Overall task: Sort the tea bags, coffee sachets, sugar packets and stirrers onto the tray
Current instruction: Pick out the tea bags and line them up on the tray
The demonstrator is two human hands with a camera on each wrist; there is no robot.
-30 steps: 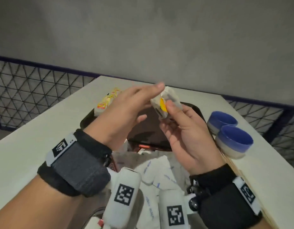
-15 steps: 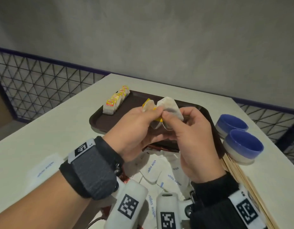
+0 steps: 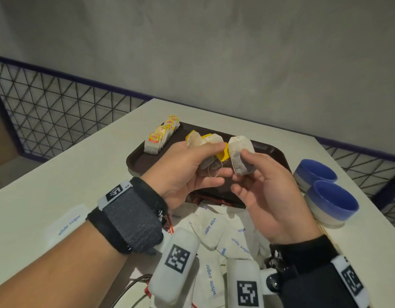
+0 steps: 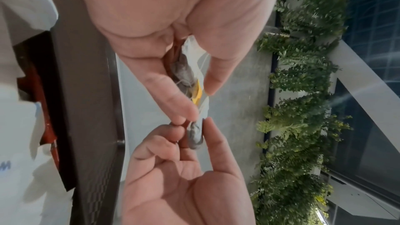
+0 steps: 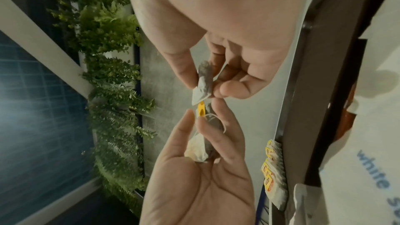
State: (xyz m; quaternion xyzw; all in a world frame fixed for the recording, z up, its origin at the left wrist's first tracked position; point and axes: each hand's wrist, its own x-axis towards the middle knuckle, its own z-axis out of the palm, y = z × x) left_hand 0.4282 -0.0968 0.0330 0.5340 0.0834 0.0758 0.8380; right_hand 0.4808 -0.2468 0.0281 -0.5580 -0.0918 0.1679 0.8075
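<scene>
Above the dark brown tray (image 3: 272,150), my left hand (image 3: 221,160) grips a small bunch of tea bags (image 3: 202,143) with yellow tags and loose strings. My right hand (image 3: 240,167) pinches a single tea bag (image 3: 241,156) between thumb and fingers, just right of the bunch. In the left wrist view the bunch (image 4: 187,73) sits in the left hand's curled fingers, and the single bag (image 4: 195,136) in the right hand's. A row of tea bags (image 3: 162,136) stands on the tray's far left corner. White sugar packets (image 3: 227,234) lie heaped in front of the tray.
Two blue bowls (image 3: 332,201) stand on the table right of the tray. Red sachets (image 3: 211,197) peek out at the tray's near edge. One sugar packet (image 3: 67,223) lies alone at the left. A wire fence (image 3: 58,112) runs past the table's far left edge.
The hands were together on the bunch; now they have parted. The right hand has drawn one tea bag off to the right while the left keeps the others.
</scene>
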